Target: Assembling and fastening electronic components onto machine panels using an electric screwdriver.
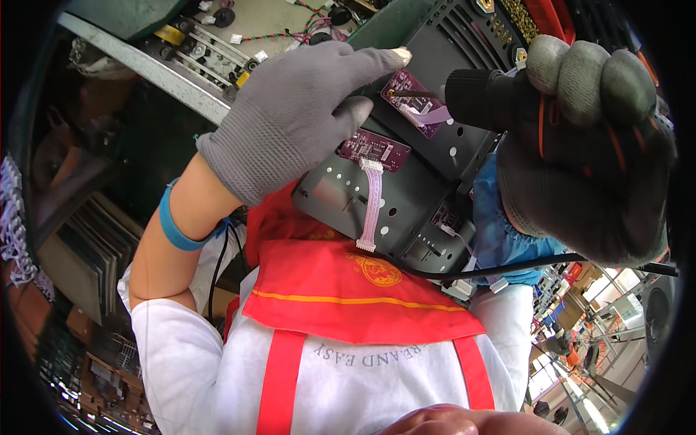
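Observation:
My right hand (586, 81), in a grey glove, is wrapped round a black power screwdriver (518, 101) with orange trim. Its thin bit reaches left to a corner of the upper purple circuit board (415, 119), which lies on a black metal panel (464, 119). My left hand (290, 119), also gloved, has its index finger stretched out past that board's upper corner, the thumb apart from it. Below the thumb, a second purple circuit board (377, 151) carries a white-plugged ribbon cable (372, 206) hanging toward me. The left hand's other fingers are hidden.
A third small board (446, 217) sits lower on the black metal. A black cord (507, 270) crosses near my red apron (355, 290). Up left, a metal rail (148, 69) borders loose wires (304, 29) and small parts. A blue band (174, 225) circles my left forearm.

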{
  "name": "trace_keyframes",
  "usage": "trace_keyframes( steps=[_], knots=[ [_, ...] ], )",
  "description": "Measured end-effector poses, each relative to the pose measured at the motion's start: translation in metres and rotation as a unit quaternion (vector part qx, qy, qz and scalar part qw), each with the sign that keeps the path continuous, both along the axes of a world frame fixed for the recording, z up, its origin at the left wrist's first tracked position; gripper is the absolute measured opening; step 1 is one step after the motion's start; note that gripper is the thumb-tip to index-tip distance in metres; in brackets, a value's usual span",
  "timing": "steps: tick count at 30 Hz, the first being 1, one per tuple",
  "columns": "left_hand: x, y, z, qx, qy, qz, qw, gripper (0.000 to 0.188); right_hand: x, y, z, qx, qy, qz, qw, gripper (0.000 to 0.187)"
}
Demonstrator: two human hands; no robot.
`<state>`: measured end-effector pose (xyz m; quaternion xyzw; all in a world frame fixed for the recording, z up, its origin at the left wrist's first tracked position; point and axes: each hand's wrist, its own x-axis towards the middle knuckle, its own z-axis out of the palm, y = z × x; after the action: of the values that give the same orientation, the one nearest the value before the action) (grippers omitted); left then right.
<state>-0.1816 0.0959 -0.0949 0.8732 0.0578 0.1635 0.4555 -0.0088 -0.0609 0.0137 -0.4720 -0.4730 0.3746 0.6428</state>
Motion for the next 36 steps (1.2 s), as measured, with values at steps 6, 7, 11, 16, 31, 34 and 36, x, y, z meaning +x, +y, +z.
trace_keyframes(
  steps=[6,7,11,16,31,34,36],
  knots=[
    [0.02,0.004,0.011,0.137,0.108,-0.093,0.98,0.041,-0.019,-0.002,-0.003,-0.063,0.083,-0.035,0.994,0.04],
    [0.022,0.003,0.009,0.165,0.091,-0.091,0.978,0.04,-0.018,-0.003,-0.007,-0.035,0.073,-0.041,0.996,0.038],
    [0.018,0.004,0.002,0.216,0.062,-0.091,0.97,0.028,-0.004,0.01,-0.012,-0.035,0.007,0.108,0.994,0.034],
    [0.023,0.005,0.002,0.236,0.023,-0.125,0.963,0.01,-0.016,0.015,-0.004,-0.073,-0.03,0.13,0.988,0.031],
    [-0.011,0.014,0.01,-0.38,0.119,0.011,0.917,0.035,-0.005,-0.009,0.017,0.175,-0.013,0.052,0.983,0.026],
    [-0.017,0.001,0.016,-0.602,0.135,0.018,0.787,0.042,-0.031,-0.027,0.017,0.025,0.055,-0.103,0.993,0.023],
    [-0.02,-0.011,0.026,-0.605,0.125,0.014,0.787,0.042,-0.033,-0.027,0.019,0.028,0.078,-0.072,0.994,0.022]
  ],
)
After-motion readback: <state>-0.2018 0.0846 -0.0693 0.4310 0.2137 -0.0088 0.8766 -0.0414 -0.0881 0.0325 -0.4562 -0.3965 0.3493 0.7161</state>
